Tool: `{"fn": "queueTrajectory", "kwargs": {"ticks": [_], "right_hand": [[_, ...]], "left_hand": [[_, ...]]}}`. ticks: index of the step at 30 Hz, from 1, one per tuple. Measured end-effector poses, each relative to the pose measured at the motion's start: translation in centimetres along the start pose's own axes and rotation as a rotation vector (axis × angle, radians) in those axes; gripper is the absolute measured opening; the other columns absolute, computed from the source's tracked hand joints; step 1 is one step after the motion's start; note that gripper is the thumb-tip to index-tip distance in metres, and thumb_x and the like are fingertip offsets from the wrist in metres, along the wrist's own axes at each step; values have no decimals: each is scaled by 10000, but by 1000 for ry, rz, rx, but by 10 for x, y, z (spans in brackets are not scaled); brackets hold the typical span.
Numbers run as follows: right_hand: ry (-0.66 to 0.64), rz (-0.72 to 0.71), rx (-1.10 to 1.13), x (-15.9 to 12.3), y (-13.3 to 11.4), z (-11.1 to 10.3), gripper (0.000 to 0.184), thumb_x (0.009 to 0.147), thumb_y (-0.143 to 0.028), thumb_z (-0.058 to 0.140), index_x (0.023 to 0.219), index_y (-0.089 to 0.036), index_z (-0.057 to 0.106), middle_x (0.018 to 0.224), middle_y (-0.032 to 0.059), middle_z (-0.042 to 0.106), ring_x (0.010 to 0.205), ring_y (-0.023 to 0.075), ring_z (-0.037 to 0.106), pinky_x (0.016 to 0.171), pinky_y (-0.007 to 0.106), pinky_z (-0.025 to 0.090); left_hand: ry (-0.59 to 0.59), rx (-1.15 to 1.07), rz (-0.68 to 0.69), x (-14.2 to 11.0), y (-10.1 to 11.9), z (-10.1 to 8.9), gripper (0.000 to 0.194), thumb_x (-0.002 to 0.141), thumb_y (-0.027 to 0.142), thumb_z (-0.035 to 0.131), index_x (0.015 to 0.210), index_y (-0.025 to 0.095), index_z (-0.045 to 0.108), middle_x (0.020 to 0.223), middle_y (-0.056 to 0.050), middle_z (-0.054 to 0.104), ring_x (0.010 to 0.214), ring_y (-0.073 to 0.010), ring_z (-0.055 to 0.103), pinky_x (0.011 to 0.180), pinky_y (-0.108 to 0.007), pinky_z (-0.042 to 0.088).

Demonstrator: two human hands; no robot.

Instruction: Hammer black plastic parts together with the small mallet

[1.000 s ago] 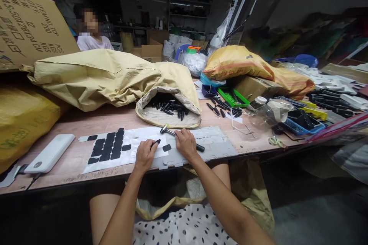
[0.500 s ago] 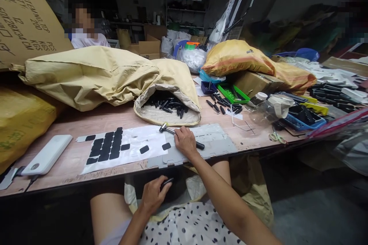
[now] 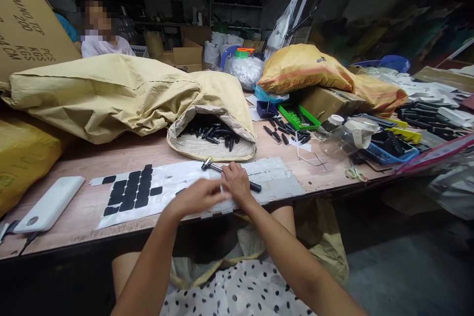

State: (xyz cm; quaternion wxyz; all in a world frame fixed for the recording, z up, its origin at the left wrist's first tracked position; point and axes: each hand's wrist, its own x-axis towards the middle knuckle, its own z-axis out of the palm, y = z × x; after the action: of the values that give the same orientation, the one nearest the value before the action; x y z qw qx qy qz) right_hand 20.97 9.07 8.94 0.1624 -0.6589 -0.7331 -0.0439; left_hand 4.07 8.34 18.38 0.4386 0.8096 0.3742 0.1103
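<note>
My right hand (image 3: 237,182) is closed round the shaft of a small hammer (image 3: 255,187) lying over a grey board (image 3: 277,173). The hammer's head, with a yellowish face, points left, and its black grip sticks out at right. Just left of it, my left hand (image 3: 202,196) is raised over the table edge, somewhat blurred, its fingers stretched towards my right hand; I see nothing in it. Beneath and left of that hand lies a white sheet (image 3: 166,177) carrying several black rounded-square pads (image 3: 131,187), partly hidden by the hand.
A paper sack (image 3: 211,150) opens towards me, with black pieces (image 3: 218,133) inside. Farther right are a green tray (image 3: 299,117), loose black parts, a clear jug (image 3: 346,138) and scissors (image 3: 356,174). A white power bank (image 3: 52,202) lies left. Someone sits behind the sacks.
My left hand has risen from above my lap to the table beside my right hand; the black piece it held no longer shows. My right hand stays on the hammer. The view shifted slightly.
</note>
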Motion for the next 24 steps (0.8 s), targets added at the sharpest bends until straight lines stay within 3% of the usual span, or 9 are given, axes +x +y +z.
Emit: {"fn": "queueTrajectory", "kwargs": {"ticks": [1,4,7,9,14,19,21,24], "right_hand": [[-5,2,3,0,0,0,182,962,-194,549,1048,-218,707,1002,96,627,951,247,524,781,341,389],[-4,-10,12,1,-1,-1,181,963,-199,543,1034,-211,709,996,98,629,946,246,530,769,340,385],[0,-23,15,1,-1,-2,168,964,-211,548,1013,-211,709,984,96,632,944,247,535,764,339,385],[-9,-21,13,1,-1,-3,169,962,-211,549,1018,-212,708,986,94,636,947,246,539,765,339,388],[-20,-17,12,1,-1,-3,164,960,-223,555,1022,-213,706,1002,95,638,953,247,537,778,340,394],[1,-21,9,1,0,-1,164,956,-219,552,1023,-215,701,990,94,623,940,245,521,772,335,390],[9,-21,15,1,0,-1,168,956,-217,550,1027,-217,703,986,92,617,940,245,520,774,334,391],[15,-17,26,1,1,0,179,962,-216,540,1025,-219,708,983,90,614,935,243,521,778,335,395]], "left_hand": [[112,63,-7,23,-2,-14,358,892,497,606,1096,246,758,825,-2,744,784,-212,674,763,-303,525],[449,289,-221,93,-16,-41,343,934,439,587,1168,230,727,930,-57,747,921,-262,692,822,-339,525],[556,413,-360,143,-32,-44,323,961,412,572,1204,246,707,1152,-113,713,1112,-297,676,904,-366,524],[560,446,-427,158,-40,-38,318,963,442,575,1165,244,720,1239,-146,666,1175,-332,656,935,-406,526],[625,461,-512,159,-55,-23,293,981,390,536,1091,195,726,1292,-213,613,1207,-394,630,940,-485,521],[703,398,-548,144,-63,-33,152,868,156,580,965,211,683,1094,-151,704,1035,-333,688,850,-417,518],[764,316,-489,127,-63,-39,130,823,165,625,931,233,651,971,-80,719,940,-282,690,825,-377,514],[844,172,-290,84,-64,-35,174,793,260,678,961,241,635,915,-9,719,819,-208,657,796,-327,519]]}}
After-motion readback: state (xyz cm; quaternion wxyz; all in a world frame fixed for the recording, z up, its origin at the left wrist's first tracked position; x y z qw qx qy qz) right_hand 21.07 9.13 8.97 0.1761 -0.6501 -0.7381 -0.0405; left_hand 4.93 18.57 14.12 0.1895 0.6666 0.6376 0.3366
